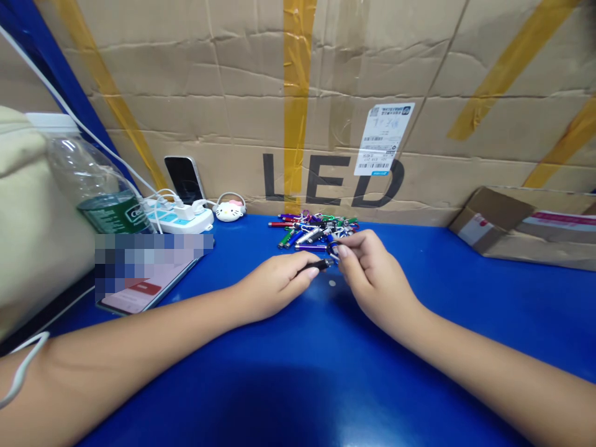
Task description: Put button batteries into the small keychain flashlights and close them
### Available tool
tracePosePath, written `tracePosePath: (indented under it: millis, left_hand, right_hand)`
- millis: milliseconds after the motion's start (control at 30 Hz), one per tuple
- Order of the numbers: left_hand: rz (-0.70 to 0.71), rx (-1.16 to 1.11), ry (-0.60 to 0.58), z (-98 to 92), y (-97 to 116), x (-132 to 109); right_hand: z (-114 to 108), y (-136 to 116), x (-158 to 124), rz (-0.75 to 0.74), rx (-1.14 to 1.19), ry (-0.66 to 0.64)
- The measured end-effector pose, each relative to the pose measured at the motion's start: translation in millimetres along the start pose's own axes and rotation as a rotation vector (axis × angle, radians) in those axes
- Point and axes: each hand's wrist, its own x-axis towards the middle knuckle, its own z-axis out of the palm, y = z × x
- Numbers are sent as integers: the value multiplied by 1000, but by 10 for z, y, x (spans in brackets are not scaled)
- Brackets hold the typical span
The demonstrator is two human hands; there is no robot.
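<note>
My left hand (274,287) pinches the body of a small black keychain flashlight (319,265) just above the blue table (298,372). My right hand (372,273) grips the flashlight's front end, where a metal clip ring (332,250) sticks up between the fingertips. Right behind both hands lies a pile of several coloured keychain flashlights (314,230) with carabiner clips, in purple, green, red, blue and silver. A tiny pale round part (331,284) lies on the table below the flashlight.
A taped cardboard wall marked LED (326,180) stands at the back. Left: a plastic water bottle (93,180), a white power strip (179,217), a propped phone (184,177), a cat-shaped charger (229,211), a flat phone (139,292). An open cardboard box (521,226) sits right.
</note>
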Motion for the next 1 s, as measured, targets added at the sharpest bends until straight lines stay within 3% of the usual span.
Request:
tracePosePath:
  millis: [367,1000]
  left_hand:
    - [59,26,17,10,3,-18]
    - [-68,59,65,11,33,-22]
  right_hand:
    - [16,18,4,-78,-60,-10]
    - [13,52,34,-77,-86,-89]
